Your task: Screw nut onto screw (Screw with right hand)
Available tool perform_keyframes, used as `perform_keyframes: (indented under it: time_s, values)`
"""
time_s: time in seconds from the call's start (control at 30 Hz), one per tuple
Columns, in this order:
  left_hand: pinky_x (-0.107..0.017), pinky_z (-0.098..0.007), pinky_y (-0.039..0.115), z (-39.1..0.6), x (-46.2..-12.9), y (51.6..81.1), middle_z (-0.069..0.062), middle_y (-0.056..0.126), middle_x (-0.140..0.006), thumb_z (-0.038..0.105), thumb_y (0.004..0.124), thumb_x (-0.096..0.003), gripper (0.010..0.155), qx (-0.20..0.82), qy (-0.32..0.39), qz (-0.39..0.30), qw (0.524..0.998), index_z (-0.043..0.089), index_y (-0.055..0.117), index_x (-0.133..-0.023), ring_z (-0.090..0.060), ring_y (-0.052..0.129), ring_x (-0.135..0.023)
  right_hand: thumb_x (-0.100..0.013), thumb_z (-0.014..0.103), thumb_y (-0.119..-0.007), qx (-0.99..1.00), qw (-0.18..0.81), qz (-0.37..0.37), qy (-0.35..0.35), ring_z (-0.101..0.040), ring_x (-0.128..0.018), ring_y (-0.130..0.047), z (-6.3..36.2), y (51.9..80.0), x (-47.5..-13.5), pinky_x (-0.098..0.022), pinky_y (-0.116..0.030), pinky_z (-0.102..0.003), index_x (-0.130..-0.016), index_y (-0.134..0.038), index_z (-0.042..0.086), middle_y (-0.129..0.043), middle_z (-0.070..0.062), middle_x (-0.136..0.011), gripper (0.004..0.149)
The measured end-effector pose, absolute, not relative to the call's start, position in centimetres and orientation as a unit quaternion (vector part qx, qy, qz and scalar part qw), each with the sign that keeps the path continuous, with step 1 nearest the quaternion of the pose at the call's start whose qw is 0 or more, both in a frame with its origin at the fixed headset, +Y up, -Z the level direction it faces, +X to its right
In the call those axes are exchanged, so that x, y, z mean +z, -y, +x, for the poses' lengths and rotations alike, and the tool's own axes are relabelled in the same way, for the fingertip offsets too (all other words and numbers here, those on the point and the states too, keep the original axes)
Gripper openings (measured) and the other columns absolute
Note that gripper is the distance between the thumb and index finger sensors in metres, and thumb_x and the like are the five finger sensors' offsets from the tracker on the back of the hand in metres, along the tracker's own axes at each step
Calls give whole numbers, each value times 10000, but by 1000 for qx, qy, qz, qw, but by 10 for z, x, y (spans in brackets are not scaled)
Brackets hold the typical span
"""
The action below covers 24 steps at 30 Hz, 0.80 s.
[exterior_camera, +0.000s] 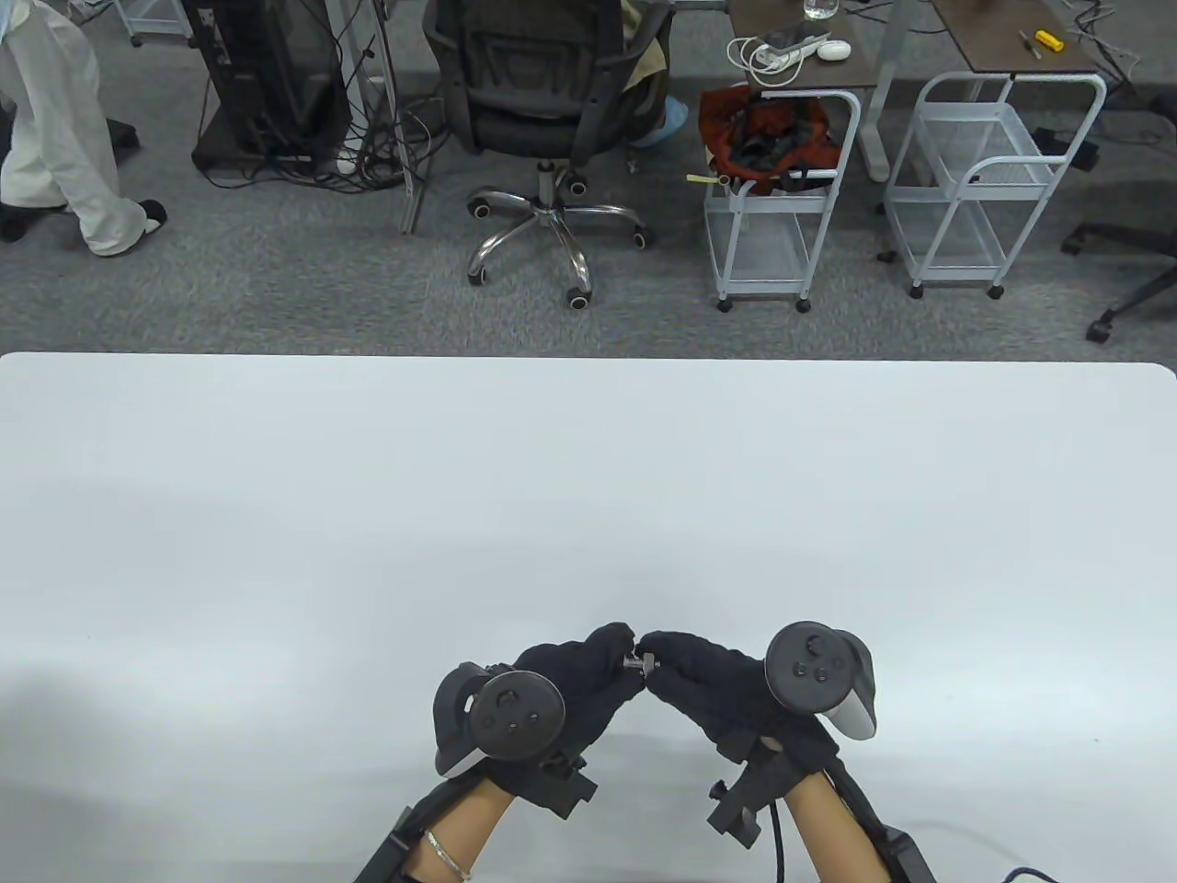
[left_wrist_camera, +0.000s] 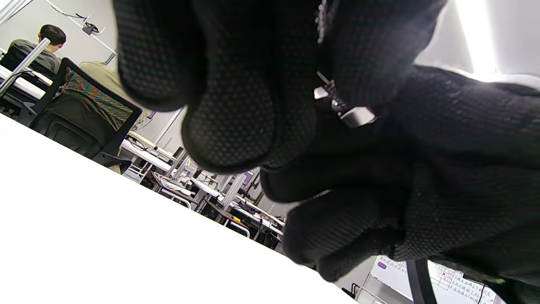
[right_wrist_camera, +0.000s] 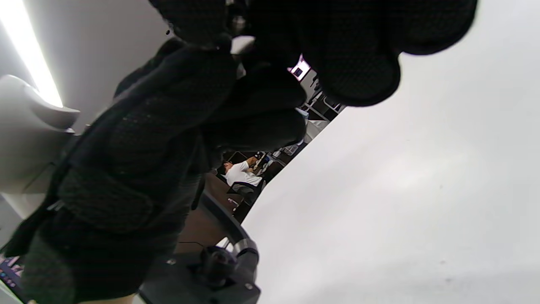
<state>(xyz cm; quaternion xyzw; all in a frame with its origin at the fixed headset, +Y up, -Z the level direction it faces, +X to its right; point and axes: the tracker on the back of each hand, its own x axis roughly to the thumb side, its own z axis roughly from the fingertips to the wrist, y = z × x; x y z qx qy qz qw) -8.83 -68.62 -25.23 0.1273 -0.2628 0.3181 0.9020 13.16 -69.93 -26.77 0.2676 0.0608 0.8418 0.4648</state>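
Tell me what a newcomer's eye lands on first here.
Two black-gloved hands meet fingertip to fingertip at the near edge of the white table: the left hand and right hand pinch a small metal screw and nut between them. Beyond the table stands an office chair.

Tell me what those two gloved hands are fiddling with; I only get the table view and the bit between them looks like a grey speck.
Observer: The left wrist view shows a shiny nut on a thin threaded screw, pinched between the fingertips of the left hand.
Operator: Is the right hand on it too?
Observer: Yes. In the left wrist view the right hand fills the lower right, its fingers closed around the nut end.
Operator: Are they resting on the table?
Observer: No. In the right wrist view the white table lies apart from the fingers, with background showing between them.
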Motion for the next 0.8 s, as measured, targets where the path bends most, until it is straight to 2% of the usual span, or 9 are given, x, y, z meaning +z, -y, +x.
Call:
perform_keyframes:
  time_s: [0.07,0.1,0.17,0.23,0.37,0.5,0.6,0.67,0.8]
  values:
    - [-443,-336,908,-89,-253,687,-4,1123,-592,408,820,-463,491,310,260,135,905,76,854,-824,-130,1127,-450,-588,322,-673,858,449,249,-26,-383,-503,-1014,132,698,-268,-407,-769,-555,-781,-863,-26,-925,-307,-716,441]
    - [-444,-336,909,-89,-254,688,-4,1123,-595,408,819,-464,491,310,262,130,905,79,852,-826,-129,1127,-453,-592,324,-664,861,442,251,-29,-387,-507,-1011,132,698,-267,-410,-767,-555,-784,-860,-24,-920,-309,-724,443]
    - [-443,-337,908,-88,-254,688,-7,1123,-593,406,821,-464,490,317,261,126,903,76,854,-825,-132,1127,-452,-594,364,-680,858,437,266,-47,-449,-672,-926,129,698,-267,-486,-711,-595,-932,-711,-69,-777,-361,-880,550]
    - [-443,-338,908,-88,-254,688,-7,1124,-592,403,822,-462,490,318,262,124,903,75,854,-825,-134,1127,-450,-596,321,-677,856,440,267,-51,-460,-701,-900,127,698,-268,-504,-689,-605,-953,-675,-39,-737,-366,-909,508]
    - [-444,-338,908,-85,-253,689,-8,1124,-592,405,823,-461,492,323,267,115,900,76,855,-825,-132,1127,-452,-593,319,-640,861,451,235,11,-371,-465,-1018,130,699,-268,-390,-773,-545,-751,-855,-20,-936,-289,-690,431]
    - [-441,-332,910,-85,-253,688,-5,1124,-588,407,824,-460,491,317,266,126,902,78,855,-823,-127,1128,-446,-602,363,-667,855,446,258,-66,-424,-613,-950,129,698,-267,-465,-721,-582,-873,-742,-51,-825,-344,-823,500]
    - [-440,-330,912,-85,-252,687,-2,1126,-583,406,830,-456,491,322,273,123,898,78,857,-820,-123,1129,-443,-598,343,-632,860,451,236,13,-326,-414,-1034,130,699,-269,-364,-793,-515,-708,-869,-11,-964,-254,-642,440]
    - [-438,-328,912,-84,-252,688,2,1125,-580,410,829,-456,490,327,271,121,897,79,858,-817,-121,1129,-441,-592,335,-637,856,468,219,17,-315,-346,-1041,130,700,-268,-326,-802,-505,-655,-893,8,-990,-245,-575,419]
    - [-431,-325,913,-84,-252,689,2,1129,-566,409,840,-450,489,322,267,122,900,79,862,-810,-118,1130,-426,-598,404,-674,852,451,253,-84,-399,-572,-968,130,701,-268,-446,-735,-563,-839,-755,-46,-851,-325,-790,517]
